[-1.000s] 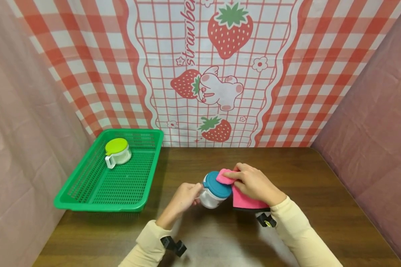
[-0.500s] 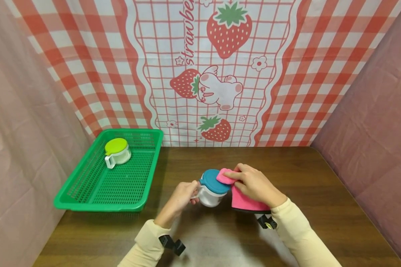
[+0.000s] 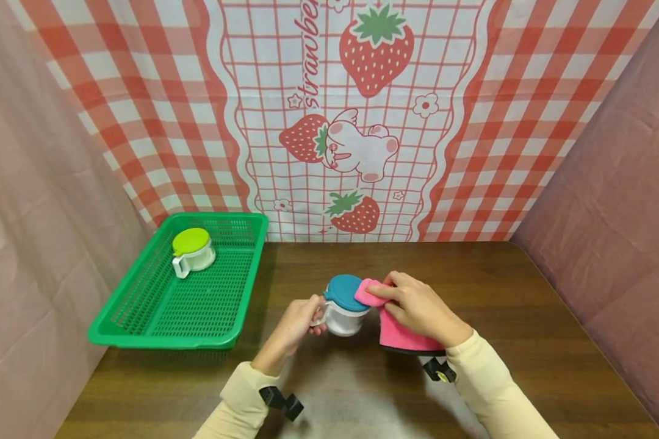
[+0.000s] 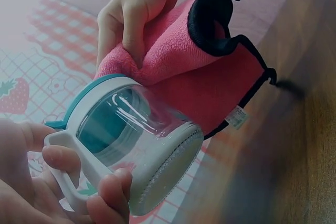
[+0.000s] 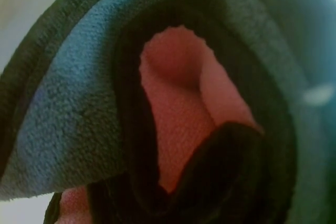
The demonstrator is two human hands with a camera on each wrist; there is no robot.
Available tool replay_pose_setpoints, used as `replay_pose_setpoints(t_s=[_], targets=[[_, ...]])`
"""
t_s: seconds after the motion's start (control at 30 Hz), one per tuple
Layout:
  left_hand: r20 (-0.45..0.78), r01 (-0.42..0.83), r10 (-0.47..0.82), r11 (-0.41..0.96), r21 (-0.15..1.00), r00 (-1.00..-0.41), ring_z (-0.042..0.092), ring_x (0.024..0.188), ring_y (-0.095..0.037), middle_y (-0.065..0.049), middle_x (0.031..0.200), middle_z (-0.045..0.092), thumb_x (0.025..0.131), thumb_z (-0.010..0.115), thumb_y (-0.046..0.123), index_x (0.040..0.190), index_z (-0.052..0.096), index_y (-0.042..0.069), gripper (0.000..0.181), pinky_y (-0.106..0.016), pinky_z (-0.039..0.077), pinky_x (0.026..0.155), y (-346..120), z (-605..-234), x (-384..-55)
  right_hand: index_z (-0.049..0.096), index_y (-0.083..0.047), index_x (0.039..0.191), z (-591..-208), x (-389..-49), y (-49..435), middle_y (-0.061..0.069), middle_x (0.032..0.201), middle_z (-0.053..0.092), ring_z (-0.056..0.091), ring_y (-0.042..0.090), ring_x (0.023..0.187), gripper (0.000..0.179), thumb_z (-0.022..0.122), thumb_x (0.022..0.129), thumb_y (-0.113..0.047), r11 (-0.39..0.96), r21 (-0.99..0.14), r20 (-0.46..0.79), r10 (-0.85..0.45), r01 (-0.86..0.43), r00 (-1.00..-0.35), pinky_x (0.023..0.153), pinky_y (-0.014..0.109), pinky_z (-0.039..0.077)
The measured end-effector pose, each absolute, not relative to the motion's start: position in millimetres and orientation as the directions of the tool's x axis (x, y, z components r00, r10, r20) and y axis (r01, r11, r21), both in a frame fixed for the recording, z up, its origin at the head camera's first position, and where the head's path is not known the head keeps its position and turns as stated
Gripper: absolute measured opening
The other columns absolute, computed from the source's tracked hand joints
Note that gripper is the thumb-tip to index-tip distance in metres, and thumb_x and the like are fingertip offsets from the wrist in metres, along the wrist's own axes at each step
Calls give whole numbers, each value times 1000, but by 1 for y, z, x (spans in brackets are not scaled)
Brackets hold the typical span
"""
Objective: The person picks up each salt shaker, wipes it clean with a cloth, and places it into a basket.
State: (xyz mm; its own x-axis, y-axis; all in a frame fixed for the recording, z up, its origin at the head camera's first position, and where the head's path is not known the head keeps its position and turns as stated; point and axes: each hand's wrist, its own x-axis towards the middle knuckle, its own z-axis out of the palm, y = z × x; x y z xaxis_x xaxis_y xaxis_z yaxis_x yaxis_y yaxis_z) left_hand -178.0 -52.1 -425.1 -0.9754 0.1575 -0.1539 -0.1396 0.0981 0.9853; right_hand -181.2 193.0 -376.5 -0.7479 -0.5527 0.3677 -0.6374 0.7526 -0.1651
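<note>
A clear jar (image 3: 345, 321) with a blue lid (image 3: 345, 292) and a white handle is held up over the table. My left hand (image 3: 296, 323) grips its handle, fingers curled through the loop in the left wrist view, where the jar (image 4: 142, 135) tilts. My right hand (image 3: 420, 308) pinches a pink cloth (image 3: 403, 332) with dark edging and presses a bunched part of it against the lid's right rim. Folds of the cloth (image 5: 184, 114) fill the right wrist view and hide the right fingers there.
A green plastic basket (image 3: 247, 286) stands on the left of the brown wooden table (image 3: 329, 390). Inside it lies a similar jar with a lime-green lid (image 3: 191, 241). A red checked strawberry curtain (image 3: 362, 146) hangs behind the table, with pinkish cloth at both sides.
The left hand and jar have shifted slightly left and away from the body, and the jar has turned a little. The right hand keeps the cloth at the lid's right rim.
</note>
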Motion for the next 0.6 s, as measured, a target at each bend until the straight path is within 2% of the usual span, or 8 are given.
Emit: replay_pose_setpoints(t_s=[0.6], targets=[[-168, -159, 161, 72, 985, -972, 50, 48, -7, 1, 54, 54, 92, 47, 25, 58, 45, 11, 37, -20, 38, 52, -49, -429, -178, 72, -20, 115, -374, -175, 185, 3, 92, 59, 55, 14, 78, 38, 73, 79, -9, 731, -111, 403, -586, -673, -703, 66, 29, 48]])
